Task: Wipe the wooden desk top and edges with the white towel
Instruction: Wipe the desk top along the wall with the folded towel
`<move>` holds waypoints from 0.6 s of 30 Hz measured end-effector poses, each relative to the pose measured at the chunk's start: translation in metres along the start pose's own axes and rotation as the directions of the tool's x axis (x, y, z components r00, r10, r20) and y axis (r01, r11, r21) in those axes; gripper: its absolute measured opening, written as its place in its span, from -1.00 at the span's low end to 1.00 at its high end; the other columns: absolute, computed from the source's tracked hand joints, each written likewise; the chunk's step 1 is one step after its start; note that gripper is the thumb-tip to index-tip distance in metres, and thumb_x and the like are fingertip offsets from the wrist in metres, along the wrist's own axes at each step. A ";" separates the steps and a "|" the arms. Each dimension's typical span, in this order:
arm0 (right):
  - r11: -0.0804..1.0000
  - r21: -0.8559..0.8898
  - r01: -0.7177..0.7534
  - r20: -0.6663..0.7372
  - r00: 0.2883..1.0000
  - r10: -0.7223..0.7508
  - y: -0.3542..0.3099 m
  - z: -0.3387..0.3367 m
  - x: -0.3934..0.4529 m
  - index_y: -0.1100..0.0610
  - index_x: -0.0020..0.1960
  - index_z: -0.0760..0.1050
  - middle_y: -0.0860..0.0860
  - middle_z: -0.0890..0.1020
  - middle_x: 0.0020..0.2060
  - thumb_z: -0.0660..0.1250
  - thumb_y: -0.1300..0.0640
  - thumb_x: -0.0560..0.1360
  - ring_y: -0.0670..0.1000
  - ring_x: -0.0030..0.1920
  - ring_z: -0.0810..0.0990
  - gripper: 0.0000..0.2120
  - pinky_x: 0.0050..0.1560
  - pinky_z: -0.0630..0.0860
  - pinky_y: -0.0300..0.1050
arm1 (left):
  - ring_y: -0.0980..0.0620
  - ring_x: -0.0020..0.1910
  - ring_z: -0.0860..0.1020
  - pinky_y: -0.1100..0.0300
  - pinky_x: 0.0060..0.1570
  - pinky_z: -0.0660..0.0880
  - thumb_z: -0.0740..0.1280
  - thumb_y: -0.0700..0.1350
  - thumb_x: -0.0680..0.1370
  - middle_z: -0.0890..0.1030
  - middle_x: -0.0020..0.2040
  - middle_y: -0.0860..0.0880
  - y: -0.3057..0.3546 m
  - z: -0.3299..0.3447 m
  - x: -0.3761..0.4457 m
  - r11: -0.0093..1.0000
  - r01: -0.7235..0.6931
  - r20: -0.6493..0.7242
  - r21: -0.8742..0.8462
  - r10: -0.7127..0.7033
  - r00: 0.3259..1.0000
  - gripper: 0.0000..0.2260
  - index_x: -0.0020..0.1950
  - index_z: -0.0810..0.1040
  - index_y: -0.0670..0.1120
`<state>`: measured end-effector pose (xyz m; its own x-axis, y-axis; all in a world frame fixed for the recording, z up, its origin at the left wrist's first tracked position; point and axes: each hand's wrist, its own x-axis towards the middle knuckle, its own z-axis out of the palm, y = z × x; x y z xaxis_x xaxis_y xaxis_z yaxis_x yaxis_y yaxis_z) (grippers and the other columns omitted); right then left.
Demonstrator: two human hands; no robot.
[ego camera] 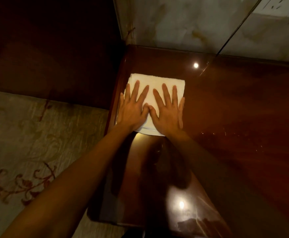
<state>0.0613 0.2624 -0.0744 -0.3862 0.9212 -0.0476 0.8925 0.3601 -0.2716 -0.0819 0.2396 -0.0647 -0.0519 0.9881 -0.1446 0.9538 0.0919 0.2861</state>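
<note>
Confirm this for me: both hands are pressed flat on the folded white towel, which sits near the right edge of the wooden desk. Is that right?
Not quite. The head view shows the white towel near the left edge of the wooden desk, by the far corner, not the right. The rest holds: the left hand and right hand are pressed flat on it, fingers spread.

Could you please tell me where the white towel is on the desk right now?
In the head view the towel lies folded flat at the desk's far left corner, near the wall, under the left hand and right hand.
</note>
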 end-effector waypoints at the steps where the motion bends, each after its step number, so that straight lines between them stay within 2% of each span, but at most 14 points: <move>1: 1.000 0.004 0.009 0.000 1.000 -0.009 0.002 0.000 0.003 -0.06 0.52 -0.02 0.06 -0.02 0.55 -0.09 -0.21 0.56 0.20 0.52 -0.18 -0.43 0.41 -0.15 0.37 | -0.18 0.52 -0.21 -0.20 0.45 -0.18 -0.01 0.10 0.59 -0.16 0.57 -0.09 0.000 0.000 0.006 1.000 0.003 0.000 0.005 -0.003 1.000 -0.46 0.53 -0.10 0.07; 7: 0.999 0.013 0.041 0.023 0.999 -0.042 0.015 -0.005 0.028 -0.04 0.52 0.02 0.06 0.01 0.55 -0.05 -0.19 0.57 0.20 0.53 -0.16 -0.44 0.43 -0.11 0.34 | -0.17 0.53 -0.20 -0.15 0.45 -0.18 -0.09 0.15 0.57 -0.13 0.57 -0.07 0.006 0.001 0.032 0.998 0.051 -0.047 -0.030 -0.052 0.998 -0.47 0.53 -0.07 0.09; 12: 0.990 0.068 0.124 -0.021 0.992 -0.122 0.030 -0.011 0.046 0.00 0.50 0.13 0.08 0.11 0.53 0.05 -0.12 0.58 0.20 0.53 -0.06 -0.47 0.44 -0.01 0.33 | -0.17 0.53 -0.15 -0.17 0.48 -0.10 0.02 0.09 0.62 -0.09 0.57 -0.08 0.019 0.001 0.045 0.991 0.119 -0.081 -0.054 -0.123 0.989 -0.50 0.54 -0.03 0.07; 18: 0.982 0.053 0.179 0.004 0.984 -0.180 0.050 -0.016 0.066 -0.01 0.48 0.19 0.06 0.14 0.53 0.00 -0.14 0.58 0.18 0.53 -0.03 -0.49 0.43 0.01 0.30 | -0.18 0.53 -0.15 -0.13 0.47 -0.09 -0.05 0.20 0.55 -0.05 0.57 -0.09 0.036 0.002 0.057 0.982 0.173 -0.099 -0.082 -0.180 0.979 -0.43 0.53 -0.01 0.04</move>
<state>0.0837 0.3439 -0.0758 -0.5411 0.8410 -0.0021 0.7952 0.5108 -0.3267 -0.0500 0.2993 -0.0642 -0.2518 0.9626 -0.0997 0.9031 0.2708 0.3333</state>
